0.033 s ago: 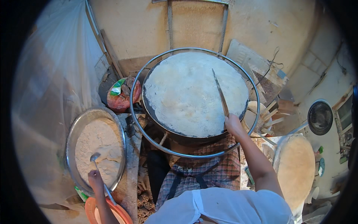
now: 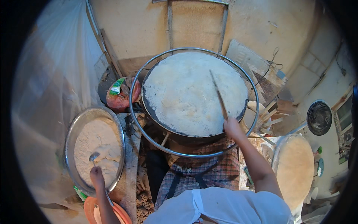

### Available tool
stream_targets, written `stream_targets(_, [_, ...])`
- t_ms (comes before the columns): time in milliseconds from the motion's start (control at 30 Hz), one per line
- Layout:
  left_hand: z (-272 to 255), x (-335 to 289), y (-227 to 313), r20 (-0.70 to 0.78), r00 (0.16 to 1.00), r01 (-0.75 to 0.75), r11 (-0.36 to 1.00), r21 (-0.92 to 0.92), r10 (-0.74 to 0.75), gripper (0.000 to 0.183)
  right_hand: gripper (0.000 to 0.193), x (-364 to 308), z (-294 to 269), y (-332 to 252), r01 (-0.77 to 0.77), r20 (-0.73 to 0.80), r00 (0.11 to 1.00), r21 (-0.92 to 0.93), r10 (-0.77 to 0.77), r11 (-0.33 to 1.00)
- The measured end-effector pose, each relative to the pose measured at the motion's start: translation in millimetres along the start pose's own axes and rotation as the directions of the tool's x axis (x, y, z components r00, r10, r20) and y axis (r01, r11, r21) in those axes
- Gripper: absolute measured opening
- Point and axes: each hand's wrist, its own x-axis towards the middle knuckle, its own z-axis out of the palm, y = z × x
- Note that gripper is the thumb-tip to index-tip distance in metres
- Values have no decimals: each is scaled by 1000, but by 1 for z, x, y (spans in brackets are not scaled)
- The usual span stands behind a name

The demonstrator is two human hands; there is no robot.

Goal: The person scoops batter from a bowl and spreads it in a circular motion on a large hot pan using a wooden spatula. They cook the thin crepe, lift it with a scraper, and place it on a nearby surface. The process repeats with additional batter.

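Note:
My right hand point(image 2: 233, 128) is closed around one end of a long thin flat spreading blade point(image 2: 219, 93). The blade lies across the right part of a pale layer of batter point(image 2: 186, 89), which covers nearly the whole round dark griddle point(image 2: 164, 131). At lower left, my left hand point(image 2: 97, 177) grips the handle of a metal ladle point(image 2: 94, 156). Its bowl is over the thick pale batter point(image 2: 91, 140) in a wide metal basin point(image 2: 69, 149); whether it touches the batter I cannot tell.
A metal ring rail point(image 2: 135, 123) surrounds the griddle. Right of me stands a round board point(image 2: 296, 168) with a tan surface, with a fan point(image 2: 319, 117) beyond. An orange basin point(image 2: 89, 209) and perforated briquettes point(image 2: 143, 201) sit low at left. Plastic sheeting point(image 2: 52, 104) hangs there.
The blade and my right hand have shifted slightly left, the hand also a little nearer me. My left hand has moved slightly right and up the ladle's handle, nearer its bowl.

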Motion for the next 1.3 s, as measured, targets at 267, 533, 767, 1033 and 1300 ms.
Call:
stream_targets(267, [256,-50,101,749,606,648,712,-270,-268,52,32,-161,29,-5,52,226,971,113,-76,992])
stream_targets(533, [342,-94,124,813,509,853,35,-521,-284,15,52,-156,-18,90,-535,347,833,310,430,786])
stream_targets(767, [346,-108,120,816,489,855,-16,-519,-310,26,41,-43,-53,46,-288,116,953,78,278,954])
stream_targets(1033, [301,-16,117,688,585,811,294,-507,-429,26,54,-52,-39,111,145,164,984,-561,-62,815])
stream_targets(1300, [304,82,94,80,956,279,787,-550,-282,41,41,24,-51,80,-225,38,974,266,223,937])
